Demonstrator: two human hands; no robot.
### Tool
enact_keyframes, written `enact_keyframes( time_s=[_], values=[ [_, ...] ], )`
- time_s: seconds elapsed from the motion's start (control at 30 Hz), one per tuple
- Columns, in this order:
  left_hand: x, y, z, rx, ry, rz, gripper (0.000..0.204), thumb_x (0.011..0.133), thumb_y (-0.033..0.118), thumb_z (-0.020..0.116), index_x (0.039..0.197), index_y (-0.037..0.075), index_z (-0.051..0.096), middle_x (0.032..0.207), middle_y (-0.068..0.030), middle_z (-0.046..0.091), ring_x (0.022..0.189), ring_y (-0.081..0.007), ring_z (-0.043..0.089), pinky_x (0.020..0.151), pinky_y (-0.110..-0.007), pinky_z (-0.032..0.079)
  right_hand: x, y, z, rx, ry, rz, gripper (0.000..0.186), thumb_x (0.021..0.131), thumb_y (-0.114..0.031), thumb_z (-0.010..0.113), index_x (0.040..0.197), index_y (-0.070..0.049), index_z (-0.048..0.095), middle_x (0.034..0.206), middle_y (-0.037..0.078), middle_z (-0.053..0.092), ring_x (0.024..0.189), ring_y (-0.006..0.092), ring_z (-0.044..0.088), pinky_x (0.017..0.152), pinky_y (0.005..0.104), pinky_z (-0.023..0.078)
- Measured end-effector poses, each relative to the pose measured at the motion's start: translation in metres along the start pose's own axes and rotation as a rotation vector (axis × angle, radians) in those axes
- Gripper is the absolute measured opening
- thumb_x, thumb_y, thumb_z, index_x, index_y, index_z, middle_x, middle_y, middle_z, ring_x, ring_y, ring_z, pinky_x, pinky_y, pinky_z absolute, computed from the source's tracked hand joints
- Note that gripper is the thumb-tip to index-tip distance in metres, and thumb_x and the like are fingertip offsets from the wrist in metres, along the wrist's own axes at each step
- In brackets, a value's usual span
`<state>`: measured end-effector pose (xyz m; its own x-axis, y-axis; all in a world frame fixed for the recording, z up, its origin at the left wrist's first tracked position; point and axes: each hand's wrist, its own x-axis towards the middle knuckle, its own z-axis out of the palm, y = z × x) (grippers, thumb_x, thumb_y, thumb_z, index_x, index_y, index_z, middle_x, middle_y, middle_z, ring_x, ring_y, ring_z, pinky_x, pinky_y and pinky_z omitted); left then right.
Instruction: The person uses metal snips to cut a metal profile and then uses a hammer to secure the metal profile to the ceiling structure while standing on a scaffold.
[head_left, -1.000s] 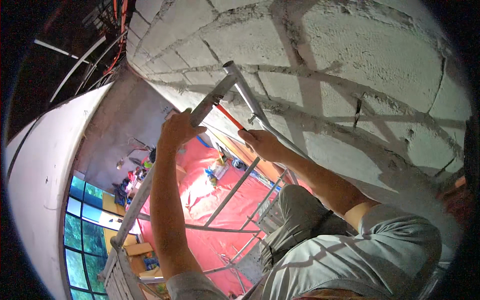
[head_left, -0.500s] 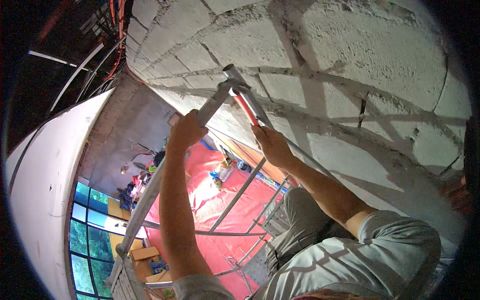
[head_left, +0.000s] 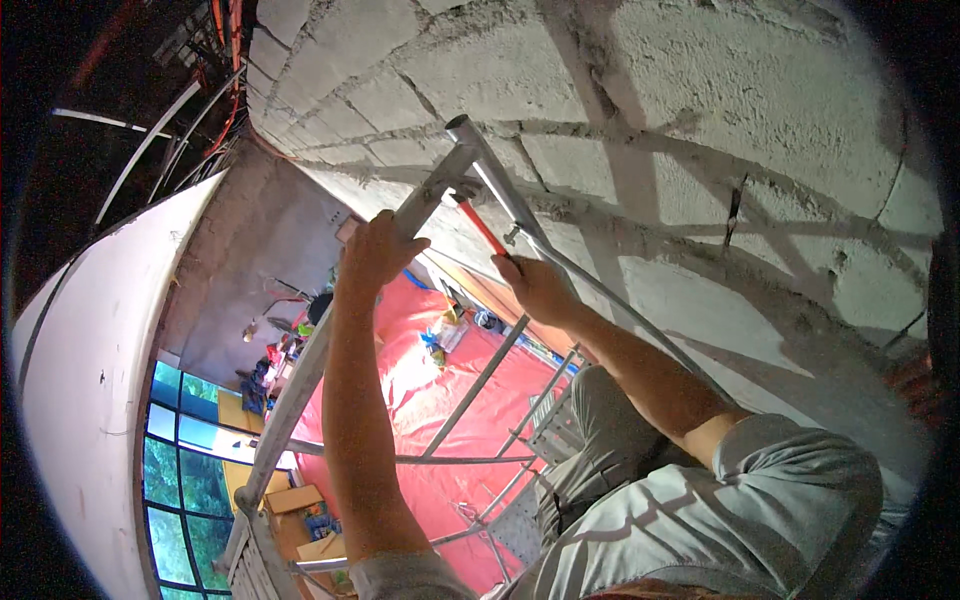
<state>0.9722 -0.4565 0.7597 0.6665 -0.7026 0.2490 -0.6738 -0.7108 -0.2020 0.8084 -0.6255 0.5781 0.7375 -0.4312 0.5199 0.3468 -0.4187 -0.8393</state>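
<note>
My left hand grips a grey metal tube at the top of a scaffold frame. It meets an upright pipe near the wall. My right hand holds a red-handled tool, whose dark end is close beneath the joint of the two tubes; I cannot make out its shape. A small bolt sticks out from the upright pipe just right of the tool.
A rough block wall fills the upper right. Below me are scaffold bars, a step platform and a pink sheet with items on it. A window, white panel and overhead cables are at left.
The tool's head first moved up into the joint, then back slightly down and left with my right hand. The view has shifted a little; my left hand keeps its grip on the tube.
</note>
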Motion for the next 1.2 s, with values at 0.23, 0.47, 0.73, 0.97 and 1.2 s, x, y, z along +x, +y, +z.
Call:
enact_keyframes(
  time_s=[0.23,0.47,0.73,0.97,1.2],
  values=[
    [-0.008,0.016,-0.009,-0.012,-0.039,-0.131,0.060,0.082,0.050,0.079,0.114,0.001,0.065,0.103,-0.0294,0.074,0.102,-0.0478,0.072,0.090,-0.057,0.058,-0.003,-0.008,-0.020,0.034,-0.121,0.119,0.062,0.111,-0.055,0.045,0.083,-0.002,0.061,0.063,0.008,0.052,0.058,0.0207,0.052,0.060,0.0396,0.046],
    [-0.007,0.006,-0.004,-0.010,0.010,-0.074,0.045,0.082,0.033,0.070,0.112,0.000,0.065,0.104,-0.0297,0.074,0.100,-0.0487,0.072,0.091,-0.057,0.057,-0.003,-0.013,-0.014,-0.046,-0.083,-0.034,0.060,0.110,-0.054,0.047,0.092,-0.001,0.067,0.067,0.012,0.062,0.063,0.0237,0.063,0.062,0.0419,0.049],
    [-0.007,0.005,0.000,0.007,0.003,-0.029,0.044,0.080,0.030,0.070,0.110,-0.001,0.065,0.103,-0.0297,0.074,0.101,-0.0488,0.071,0.090,-0.058,0.057,-0.019,-0.021,-0.015,0.117,-0.116,-0.001,0.069,0.109,-0.060,0.042,0.106,0.001,0.073,0.083,0.027,0.072,0.078,0.0434,0.072,0.075,0.0502,0.056],
    [-0.016,0.003,-0.005,0.008,0.064,-0.069,0.044,0.078,0.030,0.073,0.109,0.000,0.066,0.103,-0.0303,0.073,0.101,-0.0479,0.072,0.088,-0.057,0.057,-0.020,-0.025,-0.008,0.026,-0.185,0.016,0.057,0.110,-0.054,0.044,0.115,-0.004,0.071,0.081,0.023,0.072,0.076,0.0400,0.073,0.072,0.0501,0.056],
    [-0.013,0.001,-0.012,0.020,-0.037,-0.108,0.051,0.079,0.035,0.077,0.111,-0.002,0.063,0.104,-0.0293,0.074,0.103,-0.0478,0.071,0.090,-0.055,0.058,0.005,-0.006,-0.001,-0.053,-0.255,0.053,0.059,0.108,-0.055,0.050,0.108,-0.001,0.072,0.084,0.024,0.072,0.075,0.0359,0.071,0.072,0.0469,0.053]
  ],
)
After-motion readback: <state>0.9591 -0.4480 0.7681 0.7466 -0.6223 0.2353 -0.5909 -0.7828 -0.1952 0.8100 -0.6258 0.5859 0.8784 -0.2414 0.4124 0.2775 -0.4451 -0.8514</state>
